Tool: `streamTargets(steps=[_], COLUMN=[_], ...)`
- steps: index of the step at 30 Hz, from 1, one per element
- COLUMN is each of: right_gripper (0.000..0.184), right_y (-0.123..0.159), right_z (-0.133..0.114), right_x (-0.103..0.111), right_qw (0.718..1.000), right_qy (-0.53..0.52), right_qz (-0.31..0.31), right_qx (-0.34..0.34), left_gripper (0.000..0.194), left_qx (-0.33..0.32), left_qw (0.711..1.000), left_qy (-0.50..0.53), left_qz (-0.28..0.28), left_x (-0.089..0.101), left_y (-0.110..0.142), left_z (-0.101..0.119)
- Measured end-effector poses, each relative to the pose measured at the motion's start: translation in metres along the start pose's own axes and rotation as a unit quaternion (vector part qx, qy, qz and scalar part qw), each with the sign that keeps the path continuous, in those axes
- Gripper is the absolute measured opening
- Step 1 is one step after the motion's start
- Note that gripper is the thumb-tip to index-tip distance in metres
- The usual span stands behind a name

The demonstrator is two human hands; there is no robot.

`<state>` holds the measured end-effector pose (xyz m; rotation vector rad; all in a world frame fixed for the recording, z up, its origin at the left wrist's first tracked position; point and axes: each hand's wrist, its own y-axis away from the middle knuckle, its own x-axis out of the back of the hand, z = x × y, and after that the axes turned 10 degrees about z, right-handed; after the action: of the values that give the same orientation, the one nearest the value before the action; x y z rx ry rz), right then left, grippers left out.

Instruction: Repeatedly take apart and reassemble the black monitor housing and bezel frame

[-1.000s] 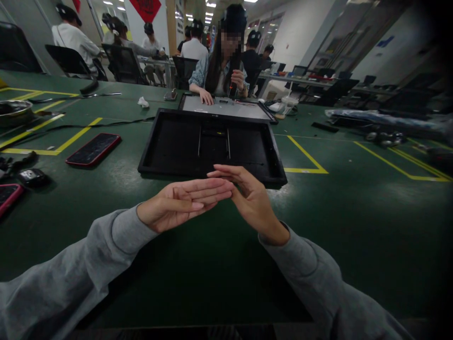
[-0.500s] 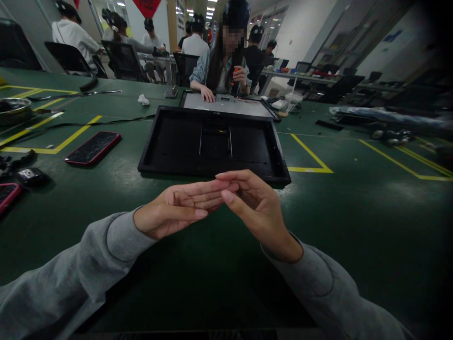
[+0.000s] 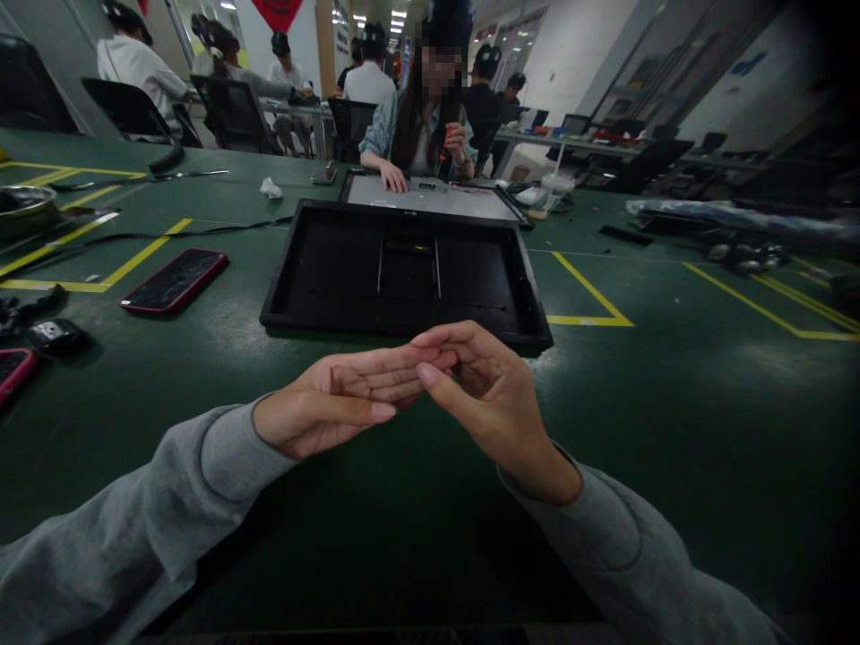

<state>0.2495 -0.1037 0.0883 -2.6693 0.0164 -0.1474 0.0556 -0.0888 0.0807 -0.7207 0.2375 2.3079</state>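
Note:
Both my hands hover over the green table [image 3: 672,403], just in front of a black monitor back shell [image 3: 322,318] that lies open side up. My left hand [image 3: 336,399] lies on its side with its fingers stretched out together and nothing in it that I can see. My right hand [image 3: 487,394] is curled, its fingertips pinched together against the left hand's fingertips. Whether anything small sits in that pinch is hidden. Grey sleeves cover both my forearms.
A red-cased phone [image 3: 176,279] lies to the left, with a small black device [image 3: 54,333] and another phone [image 3: 10,372] at the left edge. A metal bowl [image 3: 23,204] stands far left. Across the table a person [image 3: 420,125] works on a grey panel [image 3: 430,195]. Yellow tape lines mark the surface.
My right hand's fingers have curled from nearly straight into a pinch at the left hand's fingertips. Both hands stayed at about the same spot.

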Motion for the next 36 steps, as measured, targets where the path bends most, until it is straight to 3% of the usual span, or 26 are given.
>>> streamTargets(steps=[27, 36], right_gripper=[0.021, 0.019], right_y=[-0.0027, -0.0016], right_z=[0.001, -0.0014], right_x=[0.0031, 0.002], right_qw=[1.0, 0.998], right_qy=[-0.014, -0.042], right_qz=[0.003, 0.02], right_qx=[-0.009, -0.044], left_gripper=[0.062, 0.065], left_qx=[0.0, -0.058], left_qw=[1.0, 0.99], left_qy=[0.001, -0.131], left_qz=[0.0, -0.016], left_x=[0.0069, 0.008], left_y=[-0.0001, -0.0023], left_z=[-0.0043, -0.0055])
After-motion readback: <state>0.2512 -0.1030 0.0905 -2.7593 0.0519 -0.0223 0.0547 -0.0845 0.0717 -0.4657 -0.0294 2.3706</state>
